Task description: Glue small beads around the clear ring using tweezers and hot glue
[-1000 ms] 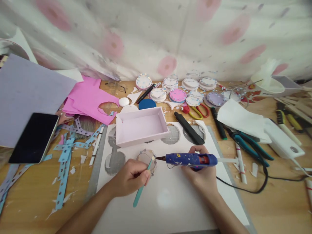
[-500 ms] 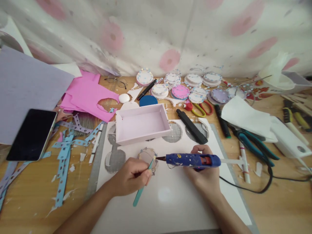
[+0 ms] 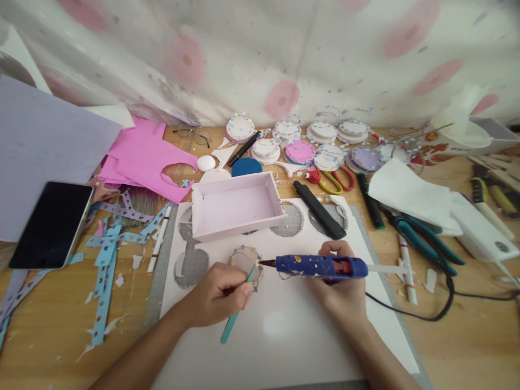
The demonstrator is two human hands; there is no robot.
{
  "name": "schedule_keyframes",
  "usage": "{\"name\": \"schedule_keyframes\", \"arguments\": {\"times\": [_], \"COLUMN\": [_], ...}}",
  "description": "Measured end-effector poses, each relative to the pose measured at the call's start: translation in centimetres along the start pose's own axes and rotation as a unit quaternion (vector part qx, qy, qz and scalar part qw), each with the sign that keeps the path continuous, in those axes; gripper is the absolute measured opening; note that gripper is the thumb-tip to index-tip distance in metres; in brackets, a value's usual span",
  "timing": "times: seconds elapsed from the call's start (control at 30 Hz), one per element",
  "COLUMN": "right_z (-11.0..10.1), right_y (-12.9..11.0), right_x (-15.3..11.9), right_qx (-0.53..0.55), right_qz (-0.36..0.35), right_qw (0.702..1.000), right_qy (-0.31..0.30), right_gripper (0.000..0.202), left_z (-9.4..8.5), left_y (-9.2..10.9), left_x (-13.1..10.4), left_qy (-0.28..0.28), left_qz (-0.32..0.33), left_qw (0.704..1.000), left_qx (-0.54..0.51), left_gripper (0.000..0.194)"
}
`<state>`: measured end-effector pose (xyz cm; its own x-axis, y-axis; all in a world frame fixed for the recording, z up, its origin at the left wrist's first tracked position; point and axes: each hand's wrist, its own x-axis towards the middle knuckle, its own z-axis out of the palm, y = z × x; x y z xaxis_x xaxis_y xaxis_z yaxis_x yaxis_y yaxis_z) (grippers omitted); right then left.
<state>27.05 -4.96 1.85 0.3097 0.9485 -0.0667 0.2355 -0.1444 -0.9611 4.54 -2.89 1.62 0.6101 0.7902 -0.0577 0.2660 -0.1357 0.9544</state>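
My left hand (image 3: 221, 294) is closed round a pair of teal tweezers (image 3: 231, 328), their tip slanting up and away to the right. A small pale yellowish piece at that tip is too small to name. In my right hand (image 3: 341, 287) is a blue hot glue gun (image 3: 309, 266), its dark nozzle pointing left close to the tweezers' tip. A clear glue stick (image 3: 384, 269) juts from its rear. Just beneath the tips lies a round disc (image 3: 244, 259) with small bits along its rim, partly covered by my left hand, on a white sheet (image 3: 280, 346).
A pale lilac open box (image 3: 235, 211) stands beyond my hands, with a black utility knife (image 3: 319, 210) to its right. Several decorated discs (image 3: 300, 152) line the back. Pliers (image 3: 422, 238) and the gun's black cord (image 3: 430, 318) lie right; a tablet (image 3: 52, 225) and punched blue strips (image 3: 106, 287) lie left.
Both hands keep almost the same pose. The tweezers' tip and the glue gun's nozzle stay close together over the disc; the whole view has shifted very slightly.
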Motion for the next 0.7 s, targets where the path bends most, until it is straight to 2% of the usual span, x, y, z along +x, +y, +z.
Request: {"name": "schedule_keyframes", "arguments": {"times": [0.2, 0.37, 0.47, 0.6, 0.7], "right_z": [0.0, -0.7, -2.3, -5.8, -8.7], "right_y": [0.3, 0.2, 0.5, 2.3, 4.5], "right_x": [0.0, 0.3, 0.8, 1.4, 1.3], "right_qx": [-0.027, -0.069, -0.105, -0.166, -0.224], "right_qz": [-0.033, -0.068, -0.095, -0.132, -0.14], "right_qw": [0.999, 0.994, 0.984, 0.956, 0.937], "right_qy": [-0.002, 0.052, 0.107, 0.204, 0.227], "right_gripper": [0.026, 0.024, 0.026, 0.034, 0.038], "left_z": [0.0, 0.0, -0.2, -0.6, -1.0], "left_y": [-0.2, 0.1, 0.7, 2.0, 3.2], "left_x": [0.0, 0.1, 0.2, 0.4, 0.7], "left_qy": [0.001, 0.003, 0.002, 0.007, 0.017], "left_qz": [0.0, -0.003, -0.01, -0.006, 0.009], "left_qw": [1.0, 1.0, 1.0, 1.0, 1.0], "left_qx": [-0.006, -0.02, -0.016, -0.004, 0.006], "left_gripper": [0.036, 0.035, 0.036, 0.036, 0.036]}}
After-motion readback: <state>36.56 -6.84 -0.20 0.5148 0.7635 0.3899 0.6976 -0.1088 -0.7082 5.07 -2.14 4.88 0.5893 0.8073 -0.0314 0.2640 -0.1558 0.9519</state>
